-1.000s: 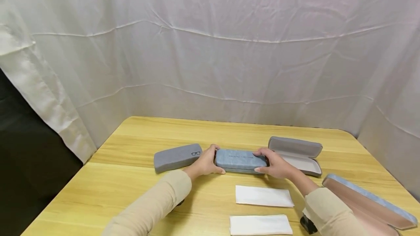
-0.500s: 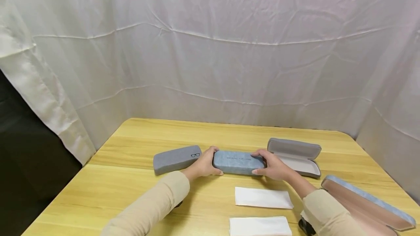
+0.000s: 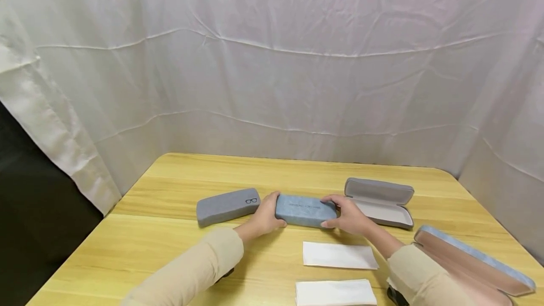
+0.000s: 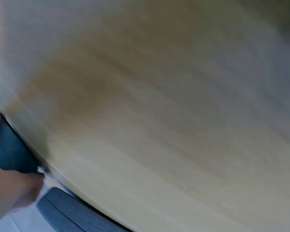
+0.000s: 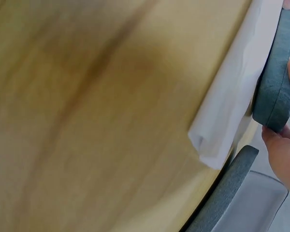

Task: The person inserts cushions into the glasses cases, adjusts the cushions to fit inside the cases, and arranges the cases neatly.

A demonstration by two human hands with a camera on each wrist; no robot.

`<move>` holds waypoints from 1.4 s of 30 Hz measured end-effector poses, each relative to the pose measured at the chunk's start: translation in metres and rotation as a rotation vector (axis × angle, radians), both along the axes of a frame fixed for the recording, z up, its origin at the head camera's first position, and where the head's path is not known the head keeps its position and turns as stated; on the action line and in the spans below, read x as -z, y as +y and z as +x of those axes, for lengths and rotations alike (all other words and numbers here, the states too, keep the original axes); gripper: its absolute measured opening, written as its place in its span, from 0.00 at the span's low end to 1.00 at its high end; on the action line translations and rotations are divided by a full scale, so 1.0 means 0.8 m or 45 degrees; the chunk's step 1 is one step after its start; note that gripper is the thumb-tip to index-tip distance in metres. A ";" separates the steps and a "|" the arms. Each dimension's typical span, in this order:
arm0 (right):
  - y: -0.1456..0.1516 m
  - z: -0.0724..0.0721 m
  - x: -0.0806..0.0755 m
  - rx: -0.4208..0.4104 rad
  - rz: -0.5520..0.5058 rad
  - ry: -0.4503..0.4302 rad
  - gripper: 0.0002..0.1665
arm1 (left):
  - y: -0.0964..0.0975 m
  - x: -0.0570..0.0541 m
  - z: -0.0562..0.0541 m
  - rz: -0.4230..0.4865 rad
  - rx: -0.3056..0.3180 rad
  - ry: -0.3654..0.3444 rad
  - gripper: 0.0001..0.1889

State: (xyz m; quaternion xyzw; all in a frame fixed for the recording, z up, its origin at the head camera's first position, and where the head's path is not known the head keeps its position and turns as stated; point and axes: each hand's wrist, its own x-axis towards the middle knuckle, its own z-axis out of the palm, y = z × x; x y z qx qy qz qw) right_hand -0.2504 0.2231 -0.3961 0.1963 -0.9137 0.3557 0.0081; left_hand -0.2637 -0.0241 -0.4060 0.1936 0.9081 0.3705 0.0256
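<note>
A closed blue glasses case (image 3: 305, 210) with lettering on its lid is held between both hands at mid-table. My left hand (image 3: 264, 216) grips its left end, thumb at the front and fingers behind. At the right end, my right hand (image 3: 350, 217) grips it the same way. The right wrist view shows the blue case (image 5: 278, 72) with thumb and fingers around its end. Only part of the left hand (image 4: 12, 191) and the blue case (image 4: 9, 150) appears at the left wrist view's edge. I cannot tell whether the case touches the table.
A closed grey glasses case (image 3: 227, 207) with a glasses print lies left. An open grey case (image 3: 380, 195) stands behind right, and an open blue case (image 3: 476, 261) sits front right. Two folded white cloths (image 3: 340, 255) lie in front on the wooden table (image 3: 127, 249).
The blue case has shifted slightly left and tilted, so its front seam no longer shows in the head view. Both hands keep their grip, and the right hand has moved left with it.
</note>
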 end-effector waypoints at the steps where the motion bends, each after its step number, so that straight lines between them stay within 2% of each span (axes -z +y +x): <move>1: -0.002 0.000 0.000 0.000 -0.006 -0.001 0.34 | 0.002 0.000 0.002 0.005 -0.016 0.002 0.42; 9: -0.011 0.004 -0.001 0.029 -0.021 -0.017 0.34 | 0.008 -0.005 0.021 0.059 -0.139 -0.050 0.40; 16: -0.010 0.003 0.000 0.008 0.019 -0.028 0.34 | 0.000 -0.010 0.035 0.120 -0.146 -0.091 0.40; 22: -0.006 0.009 -0.009 -0.022 0.055 -0.020 0.33 | -0.006 -0.013 0.057 0.113 -0.113 -0.079 0.41; 25: -0.003 0.017 -0.015 -0.004 0.065 0.037 0.31 | -0.006 -0.014 0.070 0.122 -0.097 -0.067 0.41; 28: 0.002 0.028 -0.021 0.006 0.057 0.118 0.30 | -0.006 -0.015 0.082 0.146 -0.086 -0.013 0.39; 33: 0.010 0.050 -0.027 0.024 0.004 0.213 0.28 | -0.003 -0.014 0.095 0.213 -0.112 0.042 0.37; 38: 0.018 0.076 -0.023 0.091 -0.039 0.201 0.26 | -0.004 -0.018 0.104 0.251 -0.128 0.031 0.35; 42: 0.026 0.094 -0.011 0.156 -0.019 0.170 0.23 | -0.003 -0.017 0.110 0.275 -0.109 -0.032 0.31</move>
